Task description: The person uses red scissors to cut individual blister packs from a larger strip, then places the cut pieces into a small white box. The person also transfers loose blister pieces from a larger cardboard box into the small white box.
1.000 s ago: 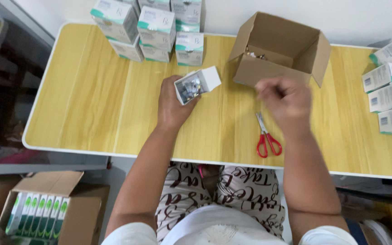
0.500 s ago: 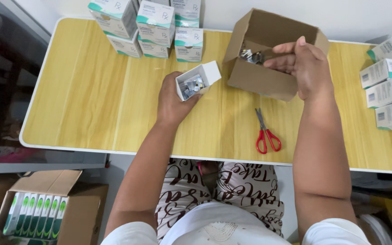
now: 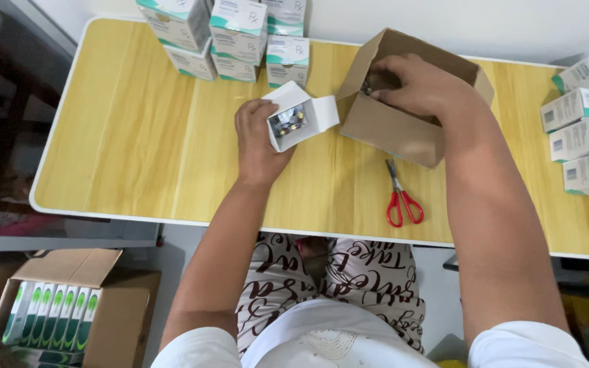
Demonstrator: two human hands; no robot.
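Observation:
My left hand (image 3: 257, 140) holds a small white carton (image 3: 294, 117) with its flap open toward me; small silvery packs show inside it. My right hand (image 3: 420, 85) reaches into the open brown cardboard box (image 3: 390, 133) at the table's far middle, fingers curled over small items there; whether it grips one I cannot tell. The carton sits just left of the brown box, nearly touching its side.
Red-handled scissors (image 3: 400, 197) lie near the front edge of the wooden table (image 3: 117, 150). Stacks of white-and-teal cartons stand at the back left (image 3: 236, 34) and along the right edge (image 3: 584, 136). A brown box of green-striped packs (image 3: 56, 313) sits on the floor at left.
My right hand went from above the scissors up and into the brown box. My left hand kept the white carton and drifted slightly toward the box.

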